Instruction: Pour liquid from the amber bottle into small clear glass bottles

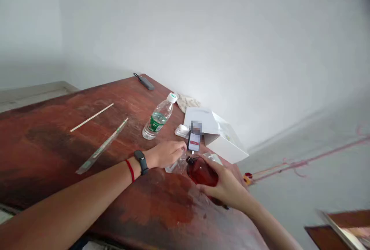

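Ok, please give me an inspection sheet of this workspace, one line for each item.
Surface: red-brown wooden table, worn patches.
Job's things: red bottle; clear plastic piece beside its neck.
Clutter: water bottle, white box, small device with red label, cloth, thin stick, wrapped stick.
Hands: left hand, fingers at the clear plastic piece; right hand wrapped around the red bottle.
Cables: short cord on dark gadget.
Surroundings: white wall, grey floor with red line.
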### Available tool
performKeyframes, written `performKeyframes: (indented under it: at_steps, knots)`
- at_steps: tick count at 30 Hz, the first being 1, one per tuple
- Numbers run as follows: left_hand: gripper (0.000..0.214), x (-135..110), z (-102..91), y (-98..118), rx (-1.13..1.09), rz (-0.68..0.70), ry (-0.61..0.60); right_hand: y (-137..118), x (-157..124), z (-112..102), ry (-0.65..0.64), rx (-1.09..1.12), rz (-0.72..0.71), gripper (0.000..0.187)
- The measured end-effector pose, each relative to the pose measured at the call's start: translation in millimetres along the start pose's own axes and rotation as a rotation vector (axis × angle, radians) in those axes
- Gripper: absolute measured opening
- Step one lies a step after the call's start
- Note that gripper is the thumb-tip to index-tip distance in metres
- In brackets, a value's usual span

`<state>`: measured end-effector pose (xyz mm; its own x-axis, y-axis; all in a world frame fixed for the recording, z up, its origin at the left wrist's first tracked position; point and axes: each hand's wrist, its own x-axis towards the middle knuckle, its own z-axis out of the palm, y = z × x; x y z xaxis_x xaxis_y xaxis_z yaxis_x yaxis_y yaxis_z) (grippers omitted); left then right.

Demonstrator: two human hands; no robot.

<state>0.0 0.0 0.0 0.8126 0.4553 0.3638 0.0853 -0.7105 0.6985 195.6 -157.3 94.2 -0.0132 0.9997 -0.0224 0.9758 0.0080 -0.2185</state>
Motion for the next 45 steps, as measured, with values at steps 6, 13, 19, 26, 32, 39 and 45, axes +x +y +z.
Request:
performKeyframes:
  at_steps: [6,13,19,26,32,39,45]
  knots:
    - [0.026,-0.3,-1.0,1.3,0.014,-0.010,-0.002,5.4,0.6,4.1,0.041,-0.025,-0.014,0.083]
    - [0.027,-1.1,-3.7,5.1,0.024,-0.033,-0.007,7.6,1.6,6.0,0.030,-0.037,-0.021,0.084]
    - [0.026,-0.5,-3.0,4.0,0.037,-0.041,-0.014,8.2,2.1,6.8,0.016,-0.008,-0.001,0.085]
    - [0.027,-0.5,-2.1,3.0,0.045,-0.044,-0.006,10.0,2.8,7.2,0.025,-0.008,-0.013,0.083]
    - [0.027,-0.1,-1.5,2.5,0.036,-0.040,-0.007,9.8,3.2,6.3,-0.029,0.030,0.008,0.087]
    - [0.025,0.1,-1.0,0.8,0.038,-0.042,0.001,5.1,5.9,3.3,-0.046,0.032,0.028,0.088]
    - [0.026,-0.1,-1.1,0.9,0.031,-0.035,0.004,6.7,5.5,4.2,-0.032,0.032,0.006,0.087]
